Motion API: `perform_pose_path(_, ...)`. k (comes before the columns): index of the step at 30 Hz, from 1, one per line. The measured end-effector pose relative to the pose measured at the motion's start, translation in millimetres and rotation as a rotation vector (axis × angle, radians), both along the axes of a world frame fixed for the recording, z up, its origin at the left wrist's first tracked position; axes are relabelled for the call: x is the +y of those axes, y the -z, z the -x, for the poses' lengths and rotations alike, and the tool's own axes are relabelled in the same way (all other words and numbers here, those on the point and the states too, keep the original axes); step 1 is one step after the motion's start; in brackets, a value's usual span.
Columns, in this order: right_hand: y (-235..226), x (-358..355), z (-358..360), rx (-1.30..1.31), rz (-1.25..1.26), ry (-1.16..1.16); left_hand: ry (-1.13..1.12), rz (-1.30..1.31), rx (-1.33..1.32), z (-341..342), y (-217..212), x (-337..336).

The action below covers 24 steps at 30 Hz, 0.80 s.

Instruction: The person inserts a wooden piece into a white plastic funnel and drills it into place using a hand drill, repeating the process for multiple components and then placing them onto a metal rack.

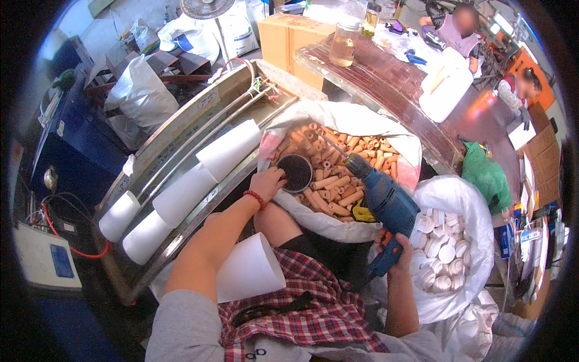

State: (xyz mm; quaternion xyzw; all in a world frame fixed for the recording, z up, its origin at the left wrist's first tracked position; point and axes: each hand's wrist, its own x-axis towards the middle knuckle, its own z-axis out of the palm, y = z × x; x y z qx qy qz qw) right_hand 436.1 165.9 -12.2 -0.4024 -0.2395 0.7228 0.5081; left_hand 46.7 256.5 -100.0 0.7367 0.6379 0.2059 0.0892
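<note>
Clasping a drill (pixel 391 198) at twelve o'clock is the right grip (pixel 400 255); the left grip (pixel 267 183), hold unclear, meets a cup (pixel 295 173) at two.

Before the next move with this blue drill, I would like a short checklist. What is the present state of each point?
1. Blue drill held: ok, the right-hand fingers are around its handle.
2. Left-hand fingers apart from the drill bit: ok, a gap shows.
3. Left-hand grip on the round, dark-filled container: cannot tell; the fingers are at its rim, but the hold is unclear.
4. Jewellery removed: not ok, a red bracelet is worn on the left.
5. Drill bit not spinning: cannot tell.
</note>
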Motion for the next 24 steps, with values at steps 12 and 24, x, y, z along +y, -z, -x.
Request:
perform_pose_path(12, -1, 7, 12, -0.053, 0.008, -0.243, -0.108, 0.199, -0.596, 42, -55, -19)
perform_pose_path(24, 39, 26, 123, -0.138, 0.172, -0.818, -0.662, 0.297, -1.465, 138, -49, -231)
